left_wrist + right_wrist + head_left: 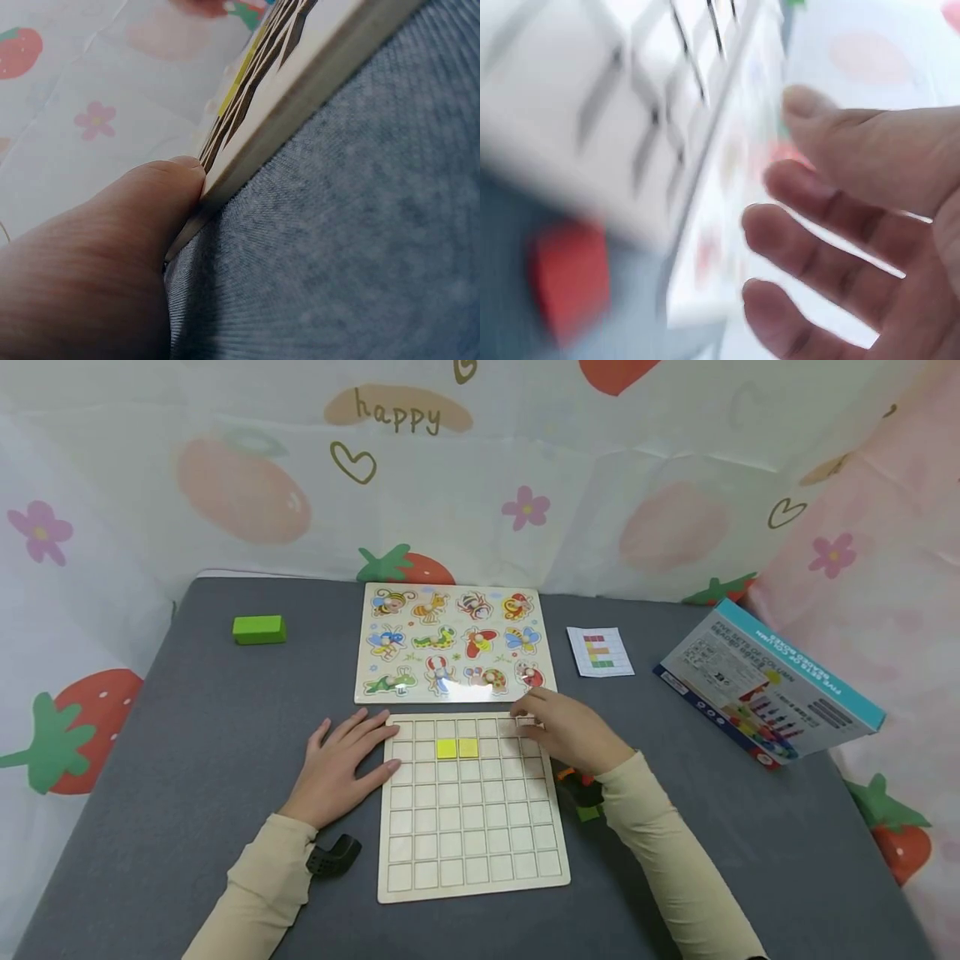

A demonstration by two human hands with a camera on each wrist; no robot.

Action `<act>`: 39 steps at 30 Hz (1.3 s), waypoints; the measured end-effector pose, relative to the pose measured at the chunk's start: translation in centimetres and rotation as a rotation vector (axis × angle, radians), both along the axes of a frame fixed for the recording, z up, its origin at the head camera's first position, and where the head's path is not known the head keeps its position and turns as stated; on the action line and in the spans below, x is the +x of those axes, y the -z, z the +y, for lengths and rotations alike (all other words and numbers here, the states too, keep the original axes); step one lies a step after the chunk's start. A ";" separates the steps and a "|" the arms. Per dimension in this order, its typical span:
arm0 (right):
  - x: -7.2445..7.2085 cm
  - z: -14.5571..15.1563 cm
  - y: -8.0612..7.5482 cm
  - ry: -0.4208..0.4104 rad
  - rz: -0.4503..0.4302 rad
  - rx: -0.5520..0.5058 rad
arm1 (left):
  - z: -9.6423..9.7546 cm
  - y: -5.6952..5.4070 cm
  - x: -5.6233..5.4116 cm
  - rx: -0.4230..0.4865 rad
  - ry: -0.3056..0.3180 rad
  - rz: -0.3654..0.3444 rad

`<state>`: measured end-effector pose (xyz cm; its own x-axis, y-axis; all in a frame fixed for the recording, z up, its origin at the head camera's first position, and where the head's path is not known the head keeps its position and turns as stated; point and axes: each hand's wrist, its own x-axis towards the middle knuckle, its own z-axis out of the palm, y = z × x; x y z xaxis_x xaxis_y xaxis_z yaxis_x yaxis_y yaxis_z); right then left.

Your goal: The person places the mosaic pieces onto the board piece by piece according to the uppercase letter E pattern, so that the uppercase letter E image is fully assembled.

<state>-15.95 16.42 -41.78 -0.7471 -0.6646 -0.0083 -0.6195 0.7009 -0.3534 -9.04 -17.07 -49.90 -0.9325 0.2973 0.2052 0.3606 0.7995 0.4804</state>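
Observation:
A pale wooden grid board point(472, 843) lies flat on the grey table, and two yellow square tiles point(457, 748) sit side by side in its second row. My left hand point(337, 772) rests on the board's upper left edge with its fingers spread; in the left wrist view the thumb point(161, 195) touches the board's side. Over the board's upper right corner is my right hand point(566, 731). Its fingers are bent a little and apart, with nothing between them in the right wrist view. Beneath the right forearm, partly hidden, lie small coloured blocks point(588, 812); one red block point(570, 277) shows blurred.
An insect picture board point(457, 652) lies just beyond the grid board. To its right is a white card point(600, 653) with a coloured pattern, then a tilted toy box point(772, 685). A green block point(258, 629) lies at the back left. A printed cloth point(465, 510) hangs behind.

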 end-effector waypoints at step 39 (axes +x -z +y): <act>1.7 12.3 2.0 0.229 -0.157 -0.087 | 0.0 0.1 0.0 0.018 0.009 0.015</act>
<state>-14.29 28.75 -43.74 -0.8720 -0.4819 -0.0863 -0.3814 0.7793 -0.4972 -9.08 -17.08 -50.03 -0.9267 0.3019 0.2240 0.3748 0.7877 0.4890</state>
